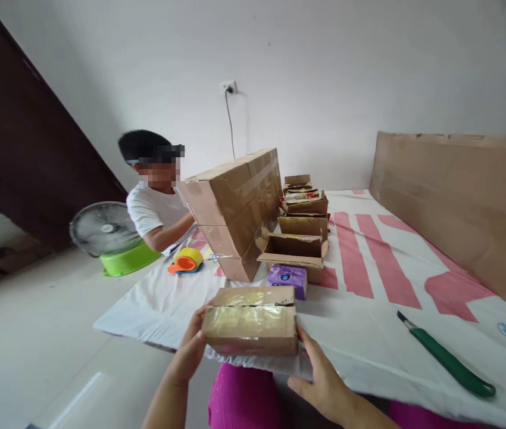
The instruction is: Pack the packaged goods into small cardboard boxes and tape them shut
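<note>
On the near edge of the cloth-covered counter (360, 339), in front of the tall box stack (239, 208), sits a taped carton (250, 325)!
And it lies right between two hands, long axis running left to right, one end facing each; the left hand (191, 351) is closer, its fingers curled onto the left end, while the right hand (322, 372) sits more open, fingertips at the right end, thumb spread wide.
</note>
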A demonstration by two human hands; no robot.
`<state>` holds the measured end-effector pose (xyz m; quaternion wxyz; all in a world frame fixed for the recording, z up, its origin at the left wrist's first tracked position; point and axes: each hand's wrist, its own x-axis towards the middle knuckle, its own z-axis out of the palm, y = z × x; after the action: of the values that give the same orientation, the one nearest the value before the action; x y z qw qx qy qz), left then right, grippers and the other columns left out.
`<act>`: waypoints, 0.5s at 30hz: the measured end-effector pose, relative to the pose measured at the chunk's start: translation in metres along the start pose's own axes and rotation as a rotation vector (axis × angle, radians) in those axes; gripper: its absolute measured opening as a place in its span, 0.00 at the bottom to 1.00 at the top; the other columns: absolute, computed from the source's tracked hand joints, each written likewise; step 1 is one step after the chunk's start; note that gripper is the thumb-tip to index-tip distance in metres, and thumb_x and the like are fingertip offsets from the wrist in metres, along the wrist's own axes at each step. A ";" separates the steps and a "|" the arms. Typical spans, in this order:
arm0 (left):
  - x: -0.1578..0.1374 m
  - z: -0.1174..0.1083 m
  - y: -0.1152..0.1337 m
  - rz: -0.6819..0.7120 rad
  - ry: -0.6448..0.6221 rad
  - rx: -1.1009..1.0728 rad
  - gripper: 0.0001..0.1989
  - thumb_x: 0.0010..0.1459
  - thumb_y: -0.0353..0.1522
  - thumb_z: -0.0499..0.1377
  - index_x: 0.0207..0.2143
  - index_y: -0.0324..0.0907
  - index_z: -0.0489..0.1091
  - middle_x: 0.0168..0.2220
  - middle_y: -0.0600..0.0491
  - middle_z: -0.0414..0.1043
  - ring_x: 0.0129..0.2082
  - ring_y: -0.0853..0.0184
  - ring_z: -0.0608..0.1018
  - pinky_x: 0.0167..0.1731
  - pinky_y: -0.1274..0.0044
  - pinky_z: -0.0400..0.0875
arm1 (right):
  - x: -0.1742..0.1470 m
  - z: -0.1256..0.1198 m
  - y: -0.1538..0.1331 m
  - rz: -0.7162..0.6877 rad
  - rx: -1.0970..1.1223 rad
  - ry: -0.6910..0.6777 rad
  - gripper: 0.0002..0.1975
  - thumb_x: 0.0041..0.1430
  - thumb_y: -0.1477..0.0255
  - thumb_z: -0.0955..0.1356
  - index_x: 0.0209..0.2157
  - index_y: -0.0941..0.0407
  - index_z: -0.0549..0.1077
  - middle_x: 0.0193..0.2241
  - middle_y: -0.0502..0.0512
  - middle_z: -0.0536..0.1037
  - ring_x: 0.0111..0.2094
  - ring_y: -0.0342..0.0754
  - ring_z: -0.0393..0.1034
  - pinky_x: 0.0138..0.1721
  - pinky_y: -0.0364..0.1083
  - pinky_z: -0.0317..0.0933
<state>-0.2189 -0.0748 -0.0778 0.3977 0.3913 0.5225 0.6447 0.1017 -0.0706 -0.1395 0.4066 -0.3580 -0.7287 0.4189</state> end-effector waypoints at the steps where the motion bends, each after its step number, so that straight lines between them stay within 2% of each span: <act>1: -0.009 0.014 -0.008 -0.013 -0.037 -0.083 0.40 0.38 0.55 0.67 0.51 0.47 0.67 0.55 0.48 0.69 0.59 0.45 0.66 0.56 0.60 0.64 | -0.002 0.000 0.001 -0.038 -0.043 0.054 0.46 0.52 0.70 0.71 0.68 0.51 0.46 0.66 0.63 0.57 0.65 0.62 0.53 0.60 0.63 0.56; 4: -0.030 0.052 -0.023 -0.009 -0.174 -0.169 0.43 0.45 0.53 0.65 0.60 0.50 0.58 0.62 0.48 0.60 0.64 0.46 0.58 0.63 0.58 0.52 | -0.014 -0.006 0.004 -0.086 -0.200 0.277 0.44 0.54 0.66 0.72 0.67 0.52 0.46 0.63 0.68 0.60 0.62 0.64 0.56 0.59 0.65 0.56; 7: -0.039 0.085 -0.022 0.034 -0.398 -0.165 0.43 0.51 0.56 0.59 0.64 0.49 0.53 0.68 0.49 0.51 0.68 0.46 0.50 0.66 0.57 0.43 | -0.030 -0.024 0.011 0.007 -0.320 0.501 0.37 0.53 0.59 0.72 0.60 0.55 0.57 0.54 0.68 0.68 0.55 0.65 0.63 0.54 0.64 0.61; 10: -0.037 0.119 -0.008 0.036 -0.640 -0.186 0.40 0.56 0.60 0.48 0.66 0.52 0.52 0.71 0.55 0.41 0.70 0.50 0.41 0.67 0.59 0.37 | -0.041 -0.056 0.020 0.167 -0.334 0.653 0.29 0.52 0.53 0.71 0.50 0.55 0.64 0.41 0.62 0.73 0.44 0.61 0.69 0.47 0.61 0.65; 12: -0.033 0.142 0.001 0.024 -0.754 -0.183 0.40 0.58 0.60 0.40 0.66 0.51 0.52 0.71 0.58 0.37 0.70 0.54 0.36 0.67 0.60 0.32 | -0.045 -0.081 0.026 0.259 -0.293 0.721 0.26 0.53 0.51 0.69 0.45 0.54 0.66 0.36 0.57 0.74 0.39 0.57 0.70 0.44 0.58 0.66; 15: -0.027 0.171 0.009 0.025 -0.869 -0.106 0.39 0.61 0.58 0.35 0.65 0.50 0.55 0.71 0.59 0.36 0.70 0.55 0.33 0.66 0.59 0.27 | -0.047 -0.116 0.032 0.299 -0.186 0.809 0.23 0.54 0.51 0.68 0.43 0.54 0.67 0.35 0.55 0.74 0.39 0.55 0.70 0.44 0.55 0.65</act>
<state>-0.0526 -0.0387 -0.0460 0.5922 0.6117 0.2682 0.4508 0.2307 -0.0619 -0.1451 0.5599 -0.6300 -0.4856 0.2319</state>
